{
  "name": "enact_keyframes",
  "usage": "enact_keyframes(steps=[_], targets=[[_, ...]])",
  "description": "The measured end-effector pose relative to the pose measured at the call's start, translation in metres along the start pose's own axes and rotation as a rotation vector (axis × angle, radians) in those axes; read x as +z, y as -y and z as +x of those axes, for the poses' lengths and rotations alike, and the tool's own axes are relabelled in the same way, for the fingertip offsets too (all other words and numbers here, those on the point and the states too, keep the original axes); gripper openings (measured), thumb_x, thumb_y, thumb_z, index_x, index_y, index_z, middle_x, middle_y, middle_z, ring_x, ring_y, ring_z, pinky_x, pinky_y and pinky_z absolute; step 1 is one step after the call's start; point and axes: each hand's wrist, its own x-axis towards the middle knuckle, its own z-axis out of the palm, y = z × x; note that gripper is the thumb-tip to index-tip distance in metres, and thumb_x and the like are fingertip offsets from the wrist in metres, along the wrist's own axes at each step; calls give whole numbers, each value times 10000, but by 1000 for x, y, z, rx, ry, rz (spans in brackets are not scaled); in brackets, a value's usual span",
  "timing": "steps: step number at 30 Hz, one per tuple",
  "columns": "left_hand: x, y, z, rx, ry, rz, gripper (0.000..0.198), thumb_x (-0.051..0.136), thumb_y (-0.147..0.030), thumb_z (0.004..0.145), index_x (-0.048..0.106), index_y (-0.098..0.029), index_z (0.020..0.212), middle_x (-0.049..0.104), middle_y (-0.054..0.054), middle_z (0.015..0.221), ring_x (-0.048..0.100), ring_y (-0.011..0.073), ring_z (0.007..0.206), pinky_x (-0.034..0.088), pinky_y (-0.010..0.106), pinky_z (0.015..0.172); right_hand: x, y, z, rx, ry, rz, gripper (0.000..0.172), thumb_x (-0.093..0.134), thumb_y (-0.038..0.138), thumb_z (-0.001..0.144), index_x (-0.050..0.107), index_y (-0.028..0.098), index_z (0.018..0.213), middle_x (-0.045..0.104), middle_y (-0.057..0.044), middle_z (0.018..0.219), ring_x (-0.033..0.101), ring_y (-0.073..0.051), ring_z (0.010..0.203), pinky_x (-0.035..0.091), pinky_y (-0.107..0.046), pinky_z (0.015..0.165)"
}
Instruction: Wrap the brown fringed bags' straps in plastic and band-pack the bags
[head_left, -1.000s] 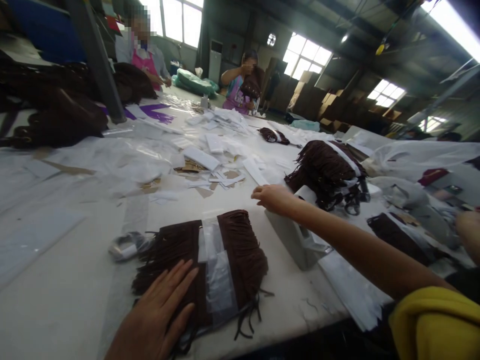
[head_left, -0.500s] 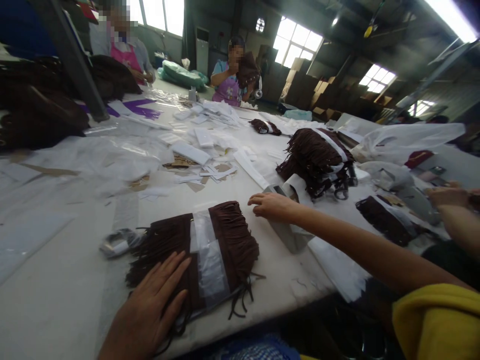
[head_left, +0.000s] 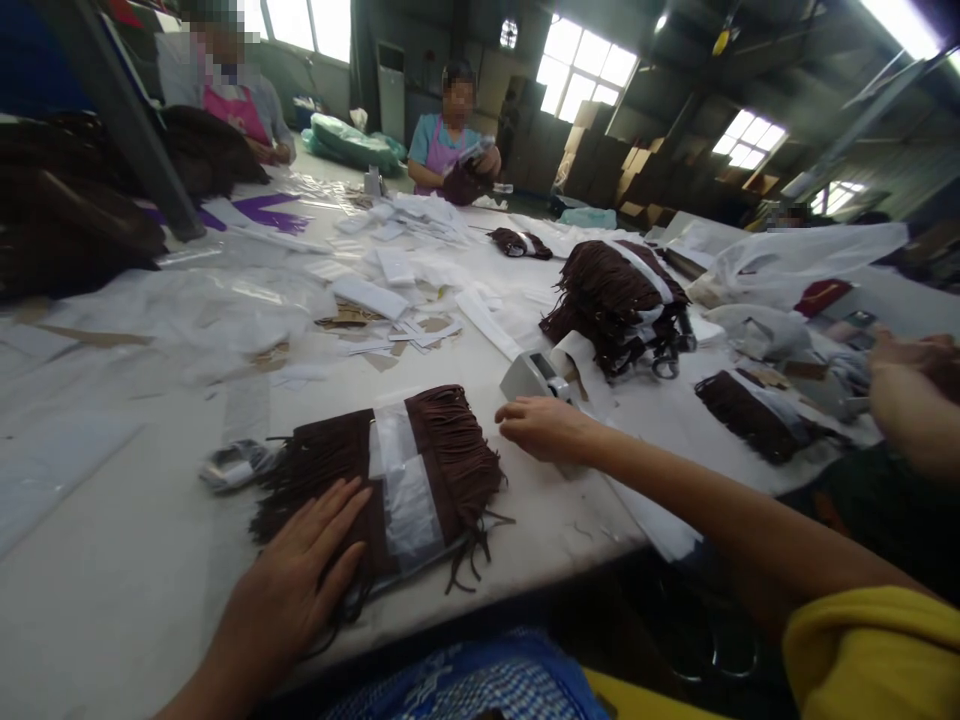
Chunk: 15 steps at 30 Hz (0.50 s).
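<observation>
Bundle: the fringe bundle [head_left: 454,455] lies at the near edge of the table [head_left: 112,540], long axis left to right, with a clear band [head_left: 405,505] across its middle.
Left hand: the left hand [head_left: 300,585] lies flat, fingers spread, on the bundle's near left part.
Right hand: the right hand [head_left: 544,428] is just right of the bundle, fingers loosely curled; I cannot tell if it pinches anything.
Dispenser: the dispenser [head_left: 527,377] sits just beyond it.
Change: the right hand has drawn nearer, off the dispenser; the left stays.

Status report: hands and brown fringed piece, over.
Left hand flat on brown fringed suede piece. Right hand beside grey tape dispenser, grip unclear. Clear film around piece.
</observation>
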Motion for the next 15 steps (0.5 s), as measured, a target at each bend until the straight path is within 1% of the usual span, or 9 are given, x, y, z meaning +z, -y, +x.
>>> enact_keyframes(steps=[1, 2, 4, 5, 6, 8, 11, 13, 15], targets=[[0, 0, 0, -7, 5, -5, 593, 445, -438, 963, 343, -252, 1516, 423, 60, 1538, 449, 277, 1376, 391, 457, 1135, -3, 9, 4, -40, -78, 58, 221, 487, 157, 938, 679, 167, 1047, 663, -107, 1184, 626, -194, 1019, 502, -331, 882], [0, 0, 0, -11, 9, -11, 590, 442, -435, 964, 341, -253, 1517, 425, 61, 1537, 447, 275, 1378, 389, 456, 1136, -6, 20, 8, -115, -134, 132, 238, 481, 188, 957, 651, 185, 1124, 650, -93, 1218, 612, -181, 1063, 492, -314, 916], [-2, -1, 1, -17, 17, -27, 578, 435, -427, 969, 344, -260, 1515, 433, 59, 1532, 446, 270, 1379, 388, 452, 1137, -6, 39, 16, -298, -153, 250, 237, 512, 264, 963, 625, 211, 1164, 636, -74, 1243, 588, -169, 1109, 476, -291, 954], [-3, -1, 1, -17, 18, -34, 571, 432, -425, 970, 350, -264, 1512, 438, 57, 1528, 447, 268, 1379, 387, 450, 1138, -5, 44, 18, -362, -138, 274, 226, 533, 286, 954, 627, 210, 1145, 637, -76, 1233, 584, -172, 1107, 477, -290, 951], [-4, -2, 1, -18, 20, -42, 566, 430, -426, 971, 357, -267, 1509, 443, 56, 1526, 445, 266, 1380, 384, 447, 1140, -2, 46, 18, -388, -123, 274, 211, 548, 288, 942, 632, 203, 1116, 640, -84, 1215, 584, -179, 1094, 482, -295, 938], [-5, -3, 2, -24, 26, -53, 558, 431, -430, 970, 375, -264, 1500, 450, 56, 1521, 440, 266, 1384, 377, 446, 1145, 5, 41, 11, -350, -92, 227, 174, 562, 251, 913, 640, 180, 1052, 643, -102, 1175, 586, -198, 1054, 497, -314, 894], [-6, -4, 2, -36, 41, -61, 551, 424, -426, 976, 388, -240, 1493, 442, 65, 1526, 425, 271, 1393, 365, 458, 1151, 8, 26, -8, -198, -49, 116, 153, 548, 157, 858, 646, 165, 975, 659, -106, 1121, 596, -221, 995, 503, -352, 859], [-6, -5, 2, -37, 47, -70, 549, 414, -422, 980, 390, -224, 1491, 429, 72, 1534, 414, 274, 1399, 352, 464, 1158, 6, 28, -17, -109, -103, 86, 203, 523, 125, 850, 643, 164, 1009, 661, -106, 1137, 596, -230, 1006, 492, -379, 886], [-6, -6, 3, -39, 52, -78, 552, 406, -427, 981, 389, -216, 1491, 416, 75, 1541, 408, 277, 1402, 341, 467, 1164, 2, 45, -20, -79, -212, 134, 239, 518, 167, 882, 618, 172, 1100, 643, -105, 1195, 583, -231, 1061, 468, -391, 941]])
